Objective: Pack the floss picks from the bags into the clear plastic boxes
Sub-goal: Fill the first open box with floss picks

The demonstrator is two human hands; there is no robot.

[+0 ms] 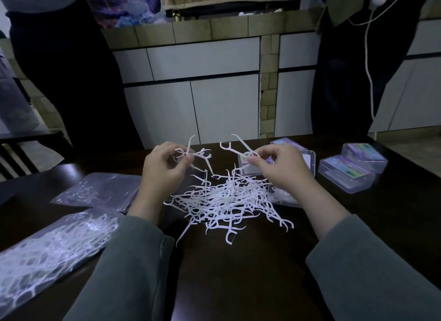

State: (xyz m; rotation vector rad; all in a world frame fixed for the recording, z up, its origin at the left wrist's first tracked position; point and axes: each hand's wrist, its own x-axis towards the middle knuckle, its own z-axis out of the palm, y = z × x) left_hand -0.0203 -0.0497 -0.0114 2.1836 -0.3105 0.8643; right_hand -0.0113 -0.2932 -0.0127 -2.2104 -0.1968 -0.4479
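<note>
Now both hands (164, 167) (281, 167) pinching floss picks (224, 199); more picks inside bag (47, 253).

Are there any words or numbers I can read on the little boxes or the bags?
No text can be read anywhere in this picture.
Clear plastic boxes with colourful card inserts: the printing is too blurred to read.
Open clear plastic box behind the right hand: the insert is blurred as well.
Clear plastic bag full of white floss picks: no label shows.
Flatter clear plastic bag behind it: no label shows.
</note>
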